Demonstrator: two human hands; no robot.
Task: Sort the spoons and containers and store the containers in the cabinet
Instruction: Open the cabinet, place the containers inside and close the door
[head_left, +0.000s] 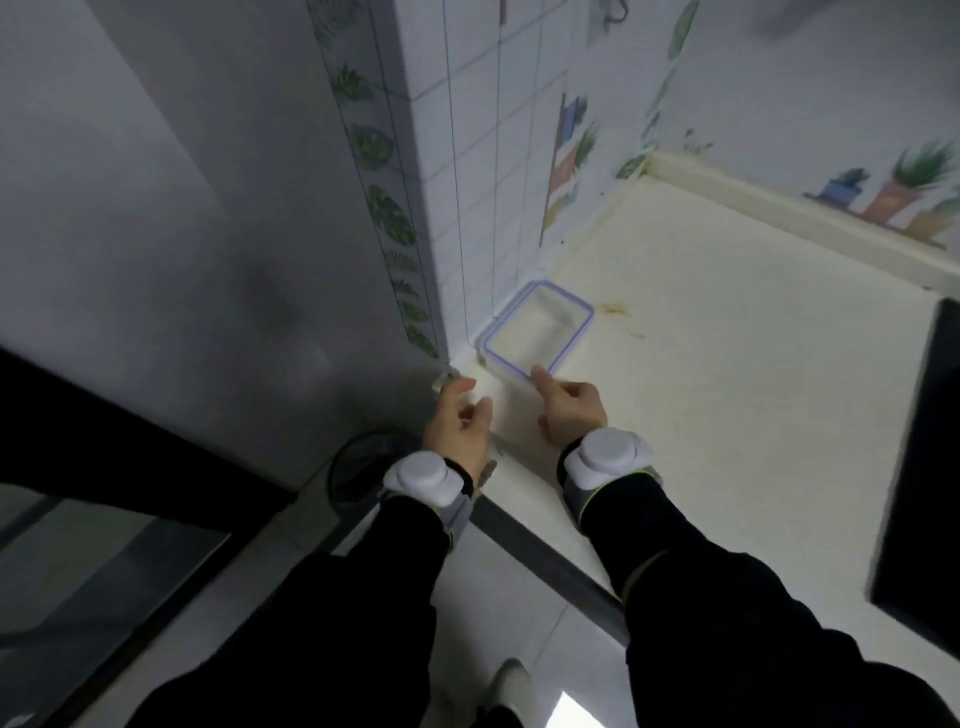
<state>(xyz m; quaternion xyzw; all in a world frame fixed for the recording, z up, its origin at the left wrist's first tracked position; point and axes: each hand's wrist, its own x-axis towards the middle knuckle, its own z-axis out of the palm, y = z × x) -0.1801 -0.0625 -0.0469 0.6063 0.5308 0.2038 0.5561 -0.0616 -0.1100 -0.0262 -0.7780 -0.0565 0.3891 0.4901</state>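
A clear rectangular container (537, 330) with a blue rim lies flat on the cream counter (727, 389), tucked into the corner against the tiled wall. My right hand (569, 408) is just in front of it, one fingertip touching its near rim, the other fingers curled. At the counter's left corner, a little left of the container, my left hand (462, 426) hovers with loosely spread fingers and holds nothing. No spoons are in view.
A tiled wall column (467, 182) rises directly behind the container. A black cooktop (924, 493) sits at the counter's right edge. Below the left hand stands a dark round bin (358, 467) on the floor. A dark frame (130, 441) crosses the lower left.
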